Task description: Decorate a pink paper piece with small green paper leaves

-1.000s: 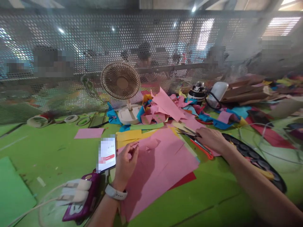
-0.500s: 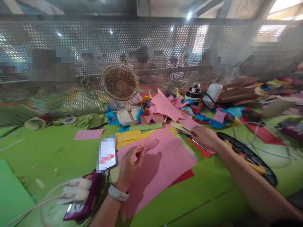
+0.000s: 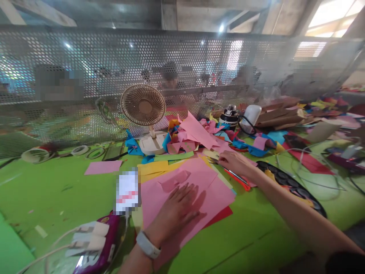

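Note:
My left hand lies with fingers spread over a stack of pink paper sheets, a pale watch on its wrist. Just beyond its fingertips sits a small folded pink paper piece. My right hand is at the far right edge of the stack, its fingers curled together among thin tools and paper strips. What they grip is hidden. A silver pen-like tool and an orange-red handle stick out beneath that hand. Yellow paper shows under the pink sheets.
A fan stands at the back, beside piled paper scraps and a black-and-white bottle. Left are a phone and a purple power strip with cables. A black compartment tray lies right. Behind rises a perforated metal screen.
My left hand has gone from a pinch by the folded pink piece to lying spread on the pink sheets, nearer me. My right hand stays by the tools. The view has tilted slightly.

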### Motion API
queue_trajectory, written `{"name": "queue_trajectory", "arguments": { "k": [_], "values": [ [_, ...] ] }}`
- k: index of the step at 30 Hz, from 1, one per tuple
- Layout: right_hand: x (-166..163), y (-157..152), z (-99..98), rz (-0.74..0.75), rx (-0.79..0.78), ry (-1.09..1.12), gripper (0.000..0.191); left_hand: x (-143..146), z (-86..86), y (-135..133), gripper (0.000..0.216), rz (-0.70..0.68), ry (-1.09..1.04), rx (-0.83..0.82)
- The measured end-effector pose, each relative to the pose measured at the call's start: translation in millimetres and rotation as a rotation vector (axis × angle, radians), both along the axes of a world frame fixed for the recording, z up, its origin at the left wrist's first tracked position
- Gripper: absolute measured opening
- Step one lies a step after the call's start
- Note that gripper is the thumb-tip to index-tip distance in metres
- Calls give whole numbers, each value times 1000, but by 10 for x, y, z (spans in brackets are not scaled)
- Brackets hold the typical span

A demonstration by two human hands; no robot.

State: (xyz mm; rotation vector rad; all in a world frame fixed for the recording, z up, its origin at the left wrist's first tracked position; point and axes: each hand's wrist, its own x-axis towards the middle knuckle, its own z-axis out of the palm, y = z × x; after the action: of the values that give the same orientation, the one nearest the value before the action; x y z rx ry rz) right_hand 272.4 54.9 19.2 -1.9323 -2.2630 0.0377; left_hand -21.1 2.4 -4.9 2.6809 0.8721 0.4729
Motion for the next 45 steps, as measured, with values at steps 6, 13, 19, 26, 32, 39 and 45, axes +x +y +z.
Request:
{"name": "queue_trajectory", "arguments": {
  "k": [6, 13, 19, 26, 32, 39, 45],
  "values": [
    [101, -27, 60, 2, -16, 9, 22, -21, -124, 40, 60, -48, 104, 12],
    [231, -229, -9, -52, -18, 48, 25, -30, -193, 53, 62, -29, 153, 22],
    [181, -250, -7, -40, -2, 89, 22, -27, -185, 50, 61, -8, 156, 1],
    [231, -105, 58, -56, 15, 55, 22, -14, -178, 68, 59, -18, 174, -3],
    [390, -92, 1, -93, 1, 35, 20, -20, -189, 70, 59, -17, 158, 1],
    [254, -171, -75, -75, -18, 45, 19, -20, -143, 49, 59, 3, 167, -58],
    [154, -111, -179, -62, 31, 50, 17, -10, -81, 41, 57, 15, 171, -99]
  ]
}}
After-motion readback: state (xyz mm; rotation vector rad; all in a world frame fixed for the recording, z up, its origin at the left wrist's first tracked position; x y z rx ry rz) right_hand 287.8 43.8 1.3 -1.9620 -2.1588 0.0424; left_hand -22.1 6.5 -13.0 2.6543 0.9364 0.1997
